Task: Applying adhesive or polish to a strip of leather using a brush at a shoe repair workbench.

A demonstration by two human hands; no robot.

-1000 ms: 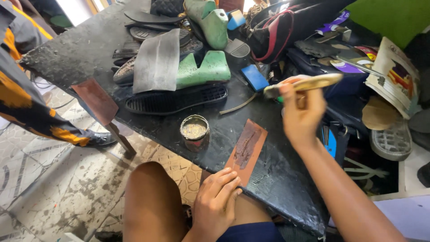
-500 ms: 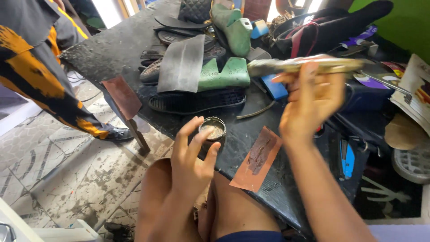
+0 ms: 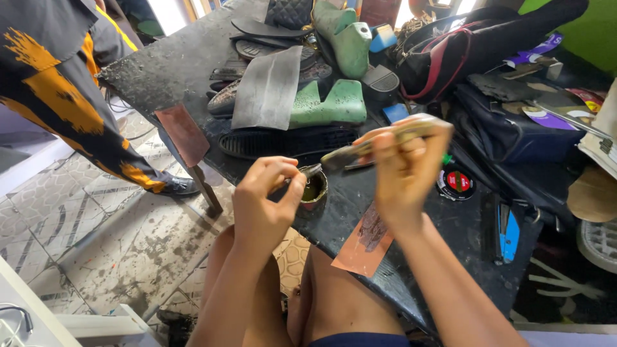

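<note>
view from above of a person seated at a dark, worn workbench (image 3: 193, 71). the left hand (image 3: 267, 199) has its fingers curled narrow around the rim of a small round tin (image 3: 315, 188) of yellowish glue that stands near the bench's front edge. the right hand (image 3: 405, 173) is closed around the handle of a brush (image 3: 360, 149), whose dark tip points down to the tin's rim; the hand is motion-blurred. a flat reddish-brown leather piece (image 3: 366, 243) lies just right of the tin, overhanging the bench edge. farther back lie a black shoe sole (image 3: 289, 141), a green shoe last (image 3: 328, 106) and a grey sheet (image 3: 270, 87). a small black and red lid (image 3: 456, 183) sits right of the hand. another person in dark, orange-patterned clothing (image 3: 58, 90) stands at left.
</note>
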